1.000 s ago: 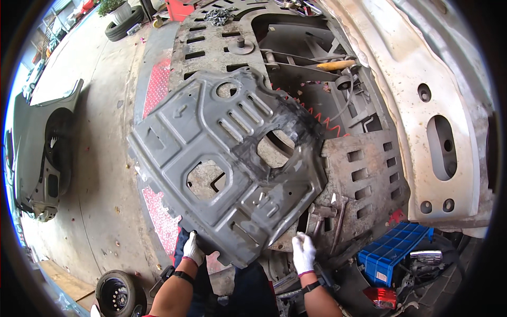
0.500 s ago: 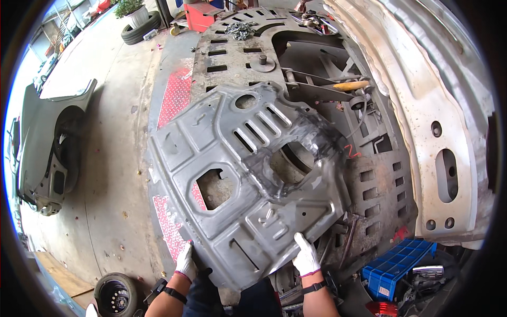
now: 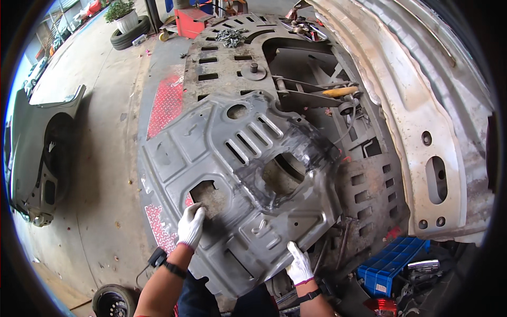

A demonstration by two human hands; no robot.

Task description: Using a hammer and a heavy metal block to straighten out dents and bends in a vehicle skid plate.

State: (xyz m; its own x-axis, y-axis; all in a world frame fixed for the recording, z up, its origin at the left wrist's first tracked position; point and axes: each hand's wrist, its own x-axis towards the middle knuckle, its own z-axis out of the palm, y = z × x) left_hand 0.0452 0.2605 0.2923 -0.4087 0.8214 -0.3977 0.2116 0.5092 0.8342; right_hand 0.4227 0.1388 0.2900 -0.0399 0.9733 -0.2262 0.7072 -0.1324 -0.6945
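grey underbody shield (image 3: 237,179) blocks ahead; bare concrete floor (image 3: 100,132) lies open on the left.

Layout: engine undershield (image 3: 237,174) lies on the perforated platform (image 3: 222,58). Car fender (image 3: 37,153) at 9 o'clock on the floor; tyre with plant (image 3: 127,24) at 11; plastic crate (image 3: 391,264) at 4; body panel (image 3: 422,121) at 3.

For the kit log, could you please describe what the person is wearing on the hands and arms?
Both hands wear white fabric gloves with thin pink-red cuff edges: the left hand and the right hand. Each wrist carries a black band like a watch strap just below the glove. The forearms are bare, with no sleeves in view. The gloves look lightly soiled; no markings can be made out.
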